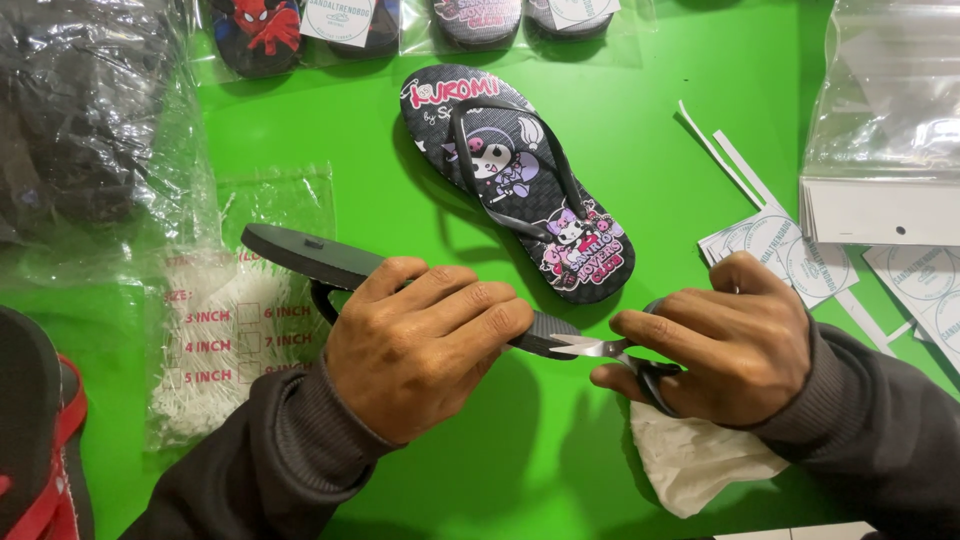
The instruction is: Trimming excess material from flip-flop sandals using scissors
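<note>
1. Head view: left hand (425,345) has its fingers closed round a dark sandal (330,262), held on edge above the green tabletop (640,130).
2. Right hand (725,340) grips scissors (600,348), tips touching the sandal's end.
3. Judging by this, trimming is underway. Its printed mate (520,180) lies flat beyond, and bagged sandals (300,25) line the far edge.

— What is the black flip-flop (320,262) doing?

— It is lifted sole-up, nearly level, its heel end pointing away from the scissors (610,352), its strap hanging below.

— And the scissors?

— Small, with steel blades and dark handles. The blades are slightly parted, and their tips touch the flip-flop's near end.
</note>
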